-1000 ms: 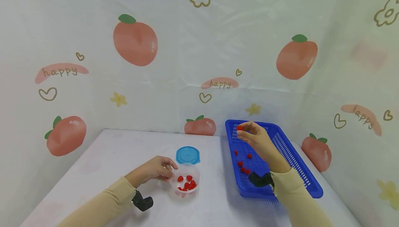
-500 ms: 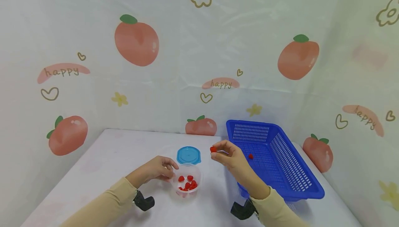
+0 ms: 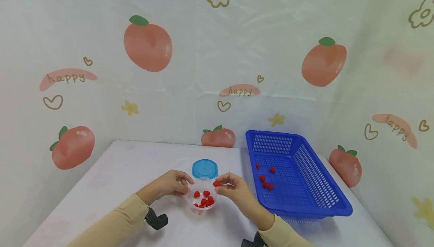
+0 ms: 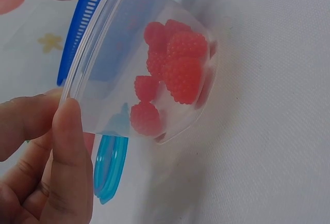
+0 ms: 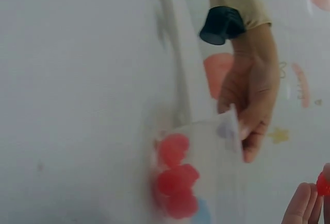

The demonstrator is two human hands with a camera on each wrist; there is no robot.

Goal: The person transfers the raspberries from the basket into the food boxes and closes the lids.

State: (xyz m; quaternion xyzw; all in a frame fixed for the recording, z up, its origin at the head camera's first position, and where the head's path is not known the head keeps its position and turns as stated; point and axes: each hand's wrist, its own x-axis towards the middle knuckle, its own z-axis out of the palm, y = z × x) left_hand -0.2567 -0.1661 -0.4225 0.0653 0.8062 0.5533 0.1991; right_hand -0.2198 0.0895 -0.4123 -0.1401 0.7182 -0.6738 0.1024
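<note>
A clear plastic tub (image 3: pixel 202 186) stands on the table with several raspberries (image 4: pixel 183 74) in its bottom. My left hand (image 3: pixel 168 185) pinches the tub's rim at its left side, thumb and fingers on either face of the wall, as the left wrist view shows. Between the thumb and fingertips of my right hand (image 3: pixel 234 192) is a single raspberry (image 3: pixel 216 183), held over the tub's right rim. In the right wrist view that held raspberry (image 5: pixel 323 184) shows at the lower right edge.
Behind the tub lies a blue lid (image 3: pixel 205 168). At the right stands a dark blue slotted basket (image 3: pixel 305 205), with several loose raspberries (image 3: pixel 270 187) along its left side. A printed curtain (image 3: pixel 190 51) hangs behind the table.
My right hand has moved left and down from above the basket to the tub's right rim, carrying the raspberry. My left hand has stayed at the tub.
</note>
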